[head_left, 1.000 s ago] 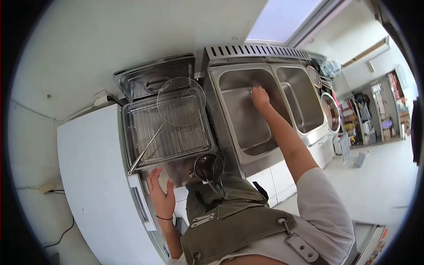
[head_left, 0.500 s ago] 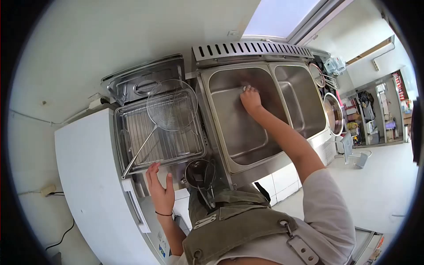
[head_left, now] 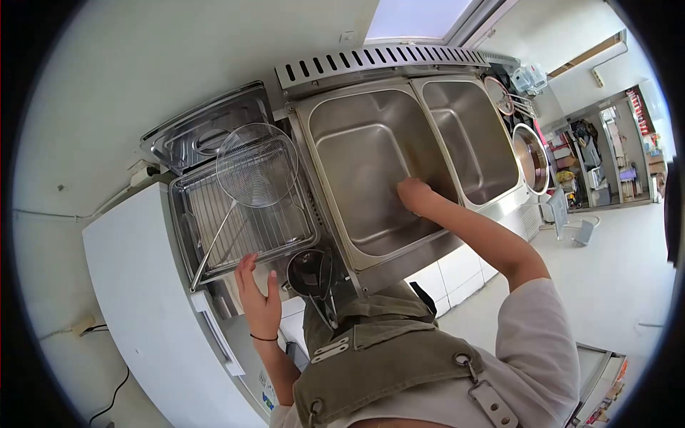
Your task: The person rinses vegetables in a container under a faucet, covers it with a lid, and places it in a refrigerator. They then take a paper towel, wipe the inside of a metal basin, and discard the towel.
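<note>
Down in the left sink basin (head_left: 357, 164), near its right wall, the right hand (head_left: 414, 194) is curled; whether it grips anything I cannot tell. The left hand (head_left: 260, 303) rests open on the steel tabletop's (head_left: 410, 257) front edge, just beside the wire rack (head_left: 242, 221).

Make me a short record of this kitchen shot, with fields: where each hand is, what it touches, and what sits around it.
left hand: open, fingers spread, at the counter edge in front of the rack tray
right hand: inside the left basin, against its right wall; unclear if it holds anything
on rack tray: mesh skimmer, handle pointing toward the left hand
beside left hand: small strainer
behind tray: steel lid
further right: second basin
</note>
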A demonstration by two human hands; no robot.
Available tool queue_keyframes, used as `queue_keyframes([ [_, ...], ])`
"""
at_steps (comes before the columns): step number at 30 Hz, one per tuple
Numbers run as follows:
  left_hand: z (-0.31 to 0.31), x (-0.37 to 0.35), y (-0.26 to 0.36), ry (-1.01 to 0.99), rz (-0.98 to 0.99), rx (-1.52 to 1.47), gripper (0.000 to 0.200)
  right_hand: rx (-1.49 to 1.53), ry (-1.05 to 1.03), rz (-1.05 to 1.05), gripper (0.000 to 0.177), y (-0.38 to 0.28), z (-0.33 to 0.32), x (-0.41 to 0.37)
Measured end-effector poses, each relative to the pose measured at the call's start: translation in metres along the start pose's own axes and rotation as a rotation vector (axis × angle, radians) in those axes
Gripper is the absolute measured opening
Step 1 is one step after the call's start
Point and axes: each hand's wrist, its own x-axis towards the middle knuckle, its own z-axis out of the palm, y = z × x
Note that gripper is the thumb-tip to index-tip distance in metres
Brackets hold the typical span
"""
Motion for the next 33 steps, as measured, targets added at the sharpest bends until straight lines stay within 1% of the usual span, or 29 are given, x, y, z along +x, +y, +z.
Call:
queue_keyframes([
  [1, -0.002, 0.001, 0.002, 0.010, 0.009, -0.023, 0.038, 0.004, -0.003, 0.000, 0.012, 0.002, 0.003, 0.000],
  [3, -0.004, 0.001, 0.005, 0.020, 0.015, -0.044, 0.039, -0.045, -0.235, -0.158, 0.012, 0.009, 0.011, 0.006],
  [4, -0.005, 0.001, 0.005, 0.025, -0.003, -0.055, 0.040, -0.045, -0.235, -0.160, 0.012, 0.010, 0.016, 0.010],
  [6, -0.006, 0.000, 0.005, 0.031, -0.022, -0.063, 0.040, -0.098, -0.308, -0.262, 0.009, 0.012, 0.026, 0.017],
  [7, -0.007, -0.001, 0.004, 0.023, -0.024, -0.049, 0.041, -0.095, -0.307, -0.264, 0.009, 0.004, 0.011, 0.009],
  [9, -0.008, -0.004, 0.001, 0.013, -0.024, -0.030, 0.042, -0.043, -0.383, -0.310, 0.018, -0.012, -0.015, -0.007],
  [10, -0.008, -0.006, -0.001, 0.007, -0.021, -0.021, 0.043, -0.036, -0.381, -0.310, 0.018, -0.017, -0.008, -0.004],
  [12, -0.009, -0.008, -0.001, 0.003, -0.019, -0.012, 0.043, 0.130, -0.215, -0.557, 0.020, -0.026, 0.014, 0.008],
  [13, -0.011, -0.009, -0.001, -0.002, -0.003, -0.006, 0.044, 0.125, -0.213, -0.562, 0.020, -0.034, 0.021, 0.012],
  [15, -0.014, -0.013, 0.000, 0.011, -0.002, 0.001, 0.044, 0.289, -0.199, -0.670, 0.021, -0.054, 0.026, 0.017],
  [16, -0.017, -0.015, 0.001, 0.013, -0.011, -0.004, 0.045, 0.278, -0.201, -0.688, 0.021, -0.061, 0.023, 0.017],
  [18, -0.024, -0.019, -0.002, 0.035, -0.029, -0.008, 0.045, 0.390, -0.256, -0.740, 0.019, -0.073, 0.014, 0.016],
  [19, -0.027, -0.022, -0.004, 0.047, -0.030, -0.012, 0.045, 0.376, -0.257, -0.756, 0.019, -0.078, 0.010, 0.014],
  [21, -0.030, -0.026, -0.010, 0.068, -0.038, -0.019, 0.045, 0.467, -0.367, -0.558, 0.017, -0.082, 0.004, 0.011],
  [22, -0.032, -0.029, -0.014, 0.079, -0.038, -0.009, 0.046, 0.458, -0.370, -0.563, 0.017, -0.085, 0.003, 0.011],
  [24, -0.035, -0.033, -0.019, 0.094, -0.040, -0.003, 0.046, 0.546, -0.199, -0.502, 0.015, -0.090, 0.005, 0.012],
  [28, -0.041, -0.043, -0.021, 0.116, -0.079, -0.012, 0.046, 0.451, -0.169, -0.463, 0.013, -0.101, -0.005, 0.032],
  [30, -0.042, -0.047, -0.022, 0.129, -0.097, -0.023, 0.046, 0.254, 0.237, -0.379, 0.012, -0.105, -0.017, 0.043],
  [31, -0.043, -0.049, -0.023, 0.123, -0.105, -0.023, 0.046, 0.247, 0.238, -0.387, 0.012, -0.106, -0.023, 0.051],
  [33, -0.045, -0.053, -0.024, 0.126, -0.115, -0.023, 0.046, 0.392, 0.523, -0.312, 0.013, -0.110, -0.036, 0.069],
])
